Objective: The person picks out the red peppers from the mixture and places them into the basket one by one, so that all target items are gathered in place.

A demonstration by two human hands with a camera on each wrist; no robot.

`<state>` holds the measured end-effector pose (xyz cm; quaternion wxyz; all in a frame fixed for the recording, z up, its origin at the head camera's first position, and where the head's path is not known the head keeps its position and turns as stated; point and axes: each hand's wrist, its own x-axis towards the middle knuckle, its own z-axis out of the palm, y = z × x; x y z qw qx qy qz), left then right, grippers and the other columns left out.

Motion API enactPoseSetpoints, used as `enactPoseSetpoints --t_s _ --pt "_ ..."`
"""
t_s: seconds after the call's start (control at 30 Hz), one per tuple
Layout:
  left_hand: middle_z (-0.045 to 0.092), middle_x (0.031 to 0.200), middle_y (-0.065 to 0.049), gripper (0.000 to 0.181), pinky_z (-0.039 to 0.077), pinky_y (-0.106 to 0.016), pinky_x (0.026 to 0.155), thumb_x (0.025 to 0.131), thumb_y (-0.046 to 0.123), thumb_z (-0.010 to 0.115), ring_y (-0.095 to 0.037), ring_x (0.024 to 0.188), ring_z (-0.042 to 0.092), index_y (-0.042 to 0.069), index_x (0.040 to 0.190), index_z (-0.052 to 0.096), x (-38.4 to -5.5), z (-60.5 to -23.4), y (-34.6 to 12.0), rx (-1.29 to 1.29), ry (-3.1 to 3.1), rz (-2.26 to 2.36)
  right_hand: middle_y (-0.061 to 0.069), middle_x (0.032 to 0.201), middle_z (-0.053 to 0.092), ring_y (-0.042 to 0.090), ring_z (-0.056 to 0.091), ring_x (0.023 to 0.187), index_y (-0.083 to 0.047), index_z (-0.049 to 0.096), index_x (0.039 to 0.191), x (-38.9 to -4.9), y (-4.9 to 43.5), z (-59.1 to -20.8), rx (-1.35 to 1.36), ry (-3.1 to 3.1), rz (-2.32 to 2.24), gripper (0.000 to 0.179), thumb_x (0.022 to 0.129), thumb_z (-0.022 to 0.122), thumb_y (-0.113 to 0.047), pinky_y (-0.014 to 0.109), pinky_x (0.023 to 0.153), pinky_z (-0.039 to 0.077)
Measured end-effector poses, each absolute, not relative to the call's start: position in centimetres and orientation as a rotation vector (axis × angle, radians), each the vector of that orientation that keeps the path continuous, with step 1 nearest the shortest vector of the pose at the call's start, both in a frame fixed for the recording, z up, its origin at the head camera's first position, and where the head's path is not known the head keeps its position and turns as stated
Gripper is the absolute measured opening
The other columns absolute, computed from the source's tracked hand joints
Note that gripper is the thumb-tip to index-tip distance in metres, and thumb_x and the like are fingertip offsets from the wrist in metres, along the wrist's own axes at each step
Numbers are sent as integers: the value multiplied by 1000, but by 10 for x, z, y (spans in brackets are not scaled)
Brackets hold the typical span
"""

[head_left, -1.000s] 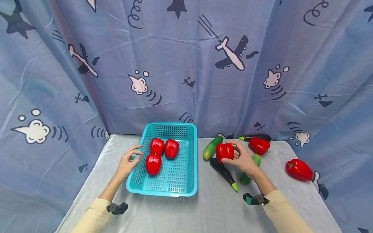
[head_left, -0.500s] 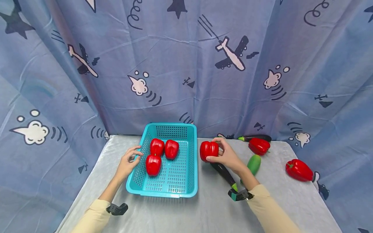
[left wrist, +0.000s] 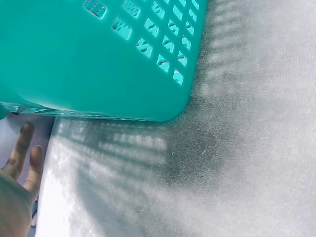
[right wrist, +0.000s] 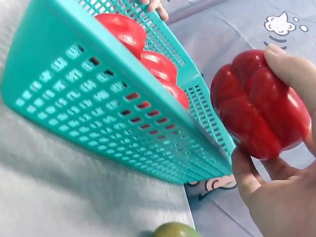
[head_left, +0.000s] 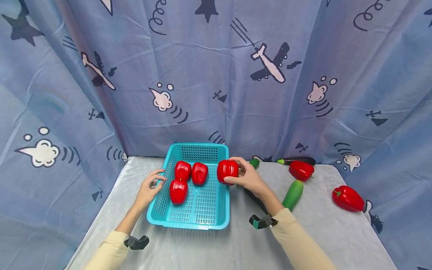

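My right hand (head_left: pixel 249 177) holds a red bell pepper (head_left: pixel 227 171) between thumb and fingers, raised at the right rim of the turquoise basket (head_left: pixel 206 225). The right wrist view shows this bell pepper (right wrist: pixel 256 106) up close, beside the basket wall (right wrist: pixel 89 98). Three other red bell peppers lie in the left part of the basket, one of them (head_left: pixel 178 191) nearer the front. At the basket's left rim, my left hand (head_left: pixel 148 188) has loosely bent fingers and holds nothing. Its fingers (left wrist: pixel 33 168) show at the lower left of the left wrist view.
To the right on the grey cloth lie a cucumber (head_left: pixel 293 194), a dark eggplant (head_left: pixel 255 199) partly behind the right arm, and another cucumber (head_left: pixel 254 163) mostly hidden. Further right are a second eggplant (head_left: pixel 302 160) and two red bell peppers (head_left: pixel 301 171). A patterned curtain (head_left: pixel 202 93) hangs behind.
My right hand has carried the red bell pepper leftward, from above the eggplant and cucumber to the basket's right rim. The left hand has stayed in place.
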<state>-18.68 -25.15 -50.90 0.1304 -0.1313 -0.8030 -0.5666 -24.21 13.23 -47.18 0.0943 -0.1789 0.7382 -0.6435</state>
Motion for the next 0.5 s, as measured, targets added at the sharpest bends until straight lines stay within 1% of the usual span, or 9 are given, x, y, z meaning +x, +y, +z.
enactPoseSetpoints --t_s 0.13,0.27,0.4,0.5 --pt "48 140 -34 13 42 -64 91 95 -15 60 -55 126 45 -13 106 67 -188 -508 -251 -376 -2351 -1653 19 134 55 40 59 113 -7 50 143 -245 123 -474 -627 2146 -1929 65 85 81 -3 45 83 56" --pt "48 140 -33 13 40 -66 91 95 -14 60 -54 127 45 -13 106 67 -189 -510 -252 -374 -2350 -1656 17 134 55 39 61 111 -9 52 142 -245 110 -471 -629 2134 -1905 64 85 82 -4 45 82 57" --pt "49 140 -33 13 43 -59 91 95 -14 61 -52 127 46 -12 105 68 -189 -511 -254 -376 -2348 -1647 13 137 54 38 61 112 -12 54 142 -245 96 -470 -613 2103 -1879 64 85 82 -6 45 82 57" --pt "49 141 -33 13 44 -53 90 95 -14 61 -51 128 46 -12 105 68 -189 -511 -253 -374 -2353 -1643 14 137 54 38 63 110 -10 53 143 -246 84 -473 -629 2088 -1868 63 87 82 -7 45 81 57"
